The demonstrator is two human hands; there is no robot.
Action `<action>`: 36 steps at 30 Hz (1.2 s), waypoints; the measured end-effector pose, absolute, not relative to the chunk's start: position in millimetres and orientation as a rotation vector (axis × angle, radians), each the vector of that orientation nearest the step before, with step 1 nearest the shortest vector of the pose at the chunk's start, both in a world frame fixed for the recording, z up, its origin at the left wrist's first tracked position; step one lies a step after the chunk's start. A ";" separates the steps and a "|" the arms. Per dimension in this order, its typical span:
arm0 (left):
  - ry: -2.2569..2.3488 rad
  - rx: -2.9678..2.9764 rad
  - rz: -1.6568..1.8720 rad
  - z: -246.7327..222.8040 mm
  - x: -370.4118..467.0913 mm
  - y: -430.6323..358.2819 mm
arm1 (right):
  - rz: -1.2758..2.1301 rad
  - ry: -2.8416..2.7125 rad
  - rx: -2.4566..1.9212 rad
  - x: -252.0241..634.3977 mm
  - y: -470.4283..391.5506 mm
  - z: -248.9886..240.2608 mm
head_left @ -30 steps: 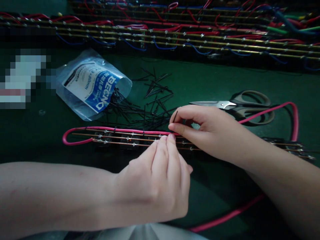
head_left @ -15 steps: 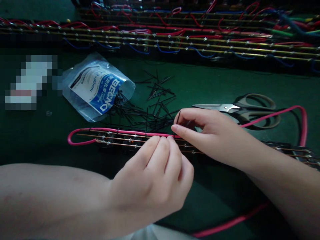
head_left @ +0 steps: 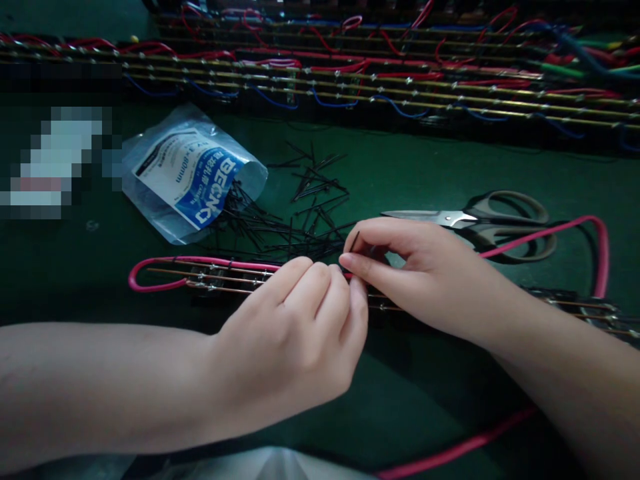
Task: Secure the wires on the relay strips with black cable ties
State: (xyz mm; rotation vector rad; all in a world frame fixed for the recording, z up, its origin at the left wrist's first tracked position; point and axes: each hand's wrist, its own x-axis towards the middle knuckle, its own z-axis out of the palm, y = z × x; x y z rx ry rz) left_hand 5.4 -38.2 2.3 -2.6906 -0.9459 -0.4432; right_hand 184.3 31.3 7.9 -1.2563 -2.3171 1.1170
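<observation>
A pinkish-red cable [head_left: 210,260] runs along the top of a strip of thin metal rods [head_left: 235,281] with black parts under it, and loops back at the left end. Black ties hold it near that end. My right hand [head_left: 395,257] pinches a black cable tie [head_left: 355,241] between thumb and forefinger at the strip. Right beside it, my left hand [head_left: 300,320] is closed over the cable and rods, its fingertips hidden, so what they grip cannot be made out. Behind my right hand the cable rises in a bend on the right.
Scissors [head_left: 465,219] lie behind my right hand. An open plastic bag [head_left: 185,180] with black cable ties [head_left: 320,180] spilling from it lies at the back left. Long wired assemblies [head_left: 310,73] stretch across the far side. More red cable [head_left: 455,453] crosses the front right.
My left hand has shifted slightly left and up along the strip, covering more of the cable. The tie in my right hand leans over more. The whole view has drifted a little.
</observation>
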 end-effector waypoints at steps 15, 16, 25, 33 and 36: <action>-1.036 -2.704 -0.531 3.0 3.5 -32.8 | 0.667 -2.507 -1.055 186.6 24.0 10.1; -1.036 -2.693 -0.541 3.1 3.7 -32.9 | 0.665 -2.502 -1.082 186.4 23.8 10.1; -0.890 -2.639 -0.496 -0.8 4.0 -36.4 | 0.858 -2.456 -1.282 184.7 28.3 13.1; -0.821 -2.570 -0.417 -5.1 1.4 -47.2 | 0.908 -2.758 -1.406 208.3 36.6 27.3; -0.837 -2.561 -0.438 -4.3 2.0 -45.7 | 0.791 -2.860 -1.406 215.2 34.6 27.9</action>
